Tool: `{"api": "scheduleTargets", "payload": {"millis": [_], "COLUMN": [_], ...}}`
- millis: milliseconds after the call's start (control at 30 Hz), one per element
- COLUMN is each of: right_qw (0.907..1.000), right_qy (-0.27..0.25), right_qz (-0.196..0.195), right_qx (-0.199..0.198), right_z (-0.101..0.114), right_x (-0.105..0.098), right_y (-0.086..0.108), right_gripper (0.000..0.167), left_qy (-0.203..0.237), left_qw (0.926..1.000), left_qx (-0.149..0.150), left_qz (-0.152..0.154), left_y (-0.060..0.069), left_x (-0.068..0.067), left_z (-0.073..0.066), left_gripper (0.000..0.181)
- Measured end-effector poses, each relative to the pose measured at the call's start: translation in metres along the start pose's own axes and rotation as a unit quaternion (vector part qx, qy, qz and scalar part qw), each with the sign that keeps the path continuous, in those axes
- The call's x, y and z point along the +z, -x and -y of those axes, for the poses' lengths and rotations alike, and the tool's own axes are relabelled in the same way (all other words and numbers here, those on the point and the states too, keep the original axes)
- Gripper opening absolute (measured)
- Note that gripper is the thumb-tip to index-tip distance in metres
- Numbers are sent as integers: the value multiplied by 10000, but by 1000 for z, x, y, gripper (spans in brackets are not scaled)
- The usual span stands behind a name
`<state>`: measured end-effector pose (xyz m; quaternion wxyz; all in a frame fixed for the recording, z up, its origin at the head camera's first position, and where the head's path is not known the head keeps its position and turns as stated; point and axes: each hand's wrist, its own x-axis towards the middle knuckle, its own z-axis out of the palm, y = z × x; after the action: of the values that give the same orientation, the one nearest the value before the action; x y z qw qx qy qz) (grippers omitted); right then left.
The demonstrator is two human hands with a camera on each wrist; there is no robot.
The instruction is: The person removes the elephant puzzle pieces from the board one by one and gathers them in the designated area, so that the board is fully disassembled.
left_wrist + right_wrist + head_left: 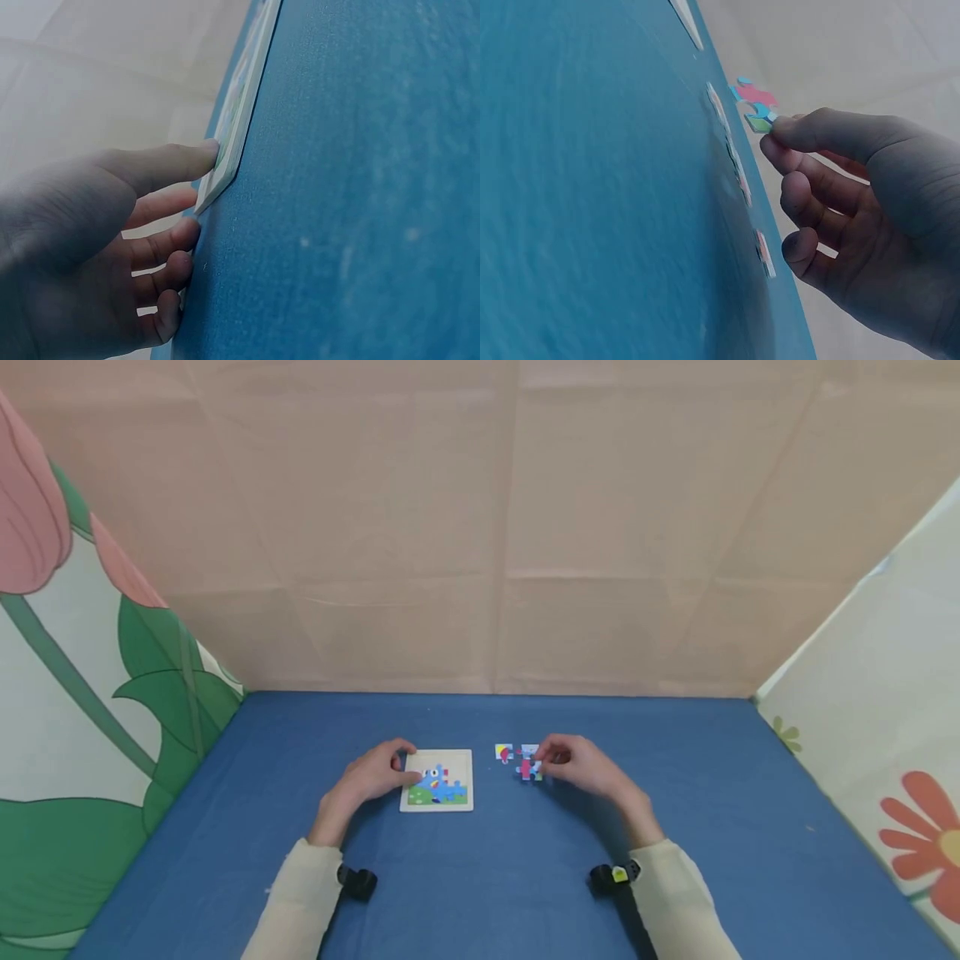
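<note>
A square wooden jigsaw puzzle board (470,782) with a pale rim lies flat, partly filled with a blue cartoon animal on green. My left hand (377,771) holds its left side: the thumb (196,156) lies over the rim and the index finger is at the far left corner. To the right, my right hand (583,765) pinches a pink, blue and green jigsaw piece (756,97) between thumb and index finger. The piece is lifted above the cloth. Loose jigsaw pieces lie beneath and beside it, including one with yellow and red (503,752); the right fingers partly hide others.
A blue cloth (480,877) covers the table. Behind it hangs a beige sheet (495,527). Panels with printed flowers stand at the left (67,860) and right (862,693). Each wrist wears a small black camera.
</note>
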<state>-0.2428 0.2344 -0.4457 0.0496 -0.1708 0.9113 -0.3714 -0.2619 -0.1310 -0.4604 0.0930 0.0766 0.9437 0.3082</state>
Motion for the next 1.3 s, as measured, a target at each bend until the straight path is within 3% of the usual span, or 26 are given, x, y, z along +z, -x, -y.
{"api": "scheduleTargets", "payload": {"millis": [467,1300], "right_qw": [9997,9984], "right_qy": [-147,-148], "right_qz": [174,336], "right_qx": [106,429], "right_z": [-19,-42], "right_x": [-20,-39], "right_y": [9,21], "right_gripper": [10,13], "left_qy": [55,134], "left_qw": [9999,9999], "left_qx": [-110,4], "left_qz": [0,-39], "left_y": [2,2], "left_x": [-2,-1], "left_z": [-4,-1], "left_gripper": [51,50]}}
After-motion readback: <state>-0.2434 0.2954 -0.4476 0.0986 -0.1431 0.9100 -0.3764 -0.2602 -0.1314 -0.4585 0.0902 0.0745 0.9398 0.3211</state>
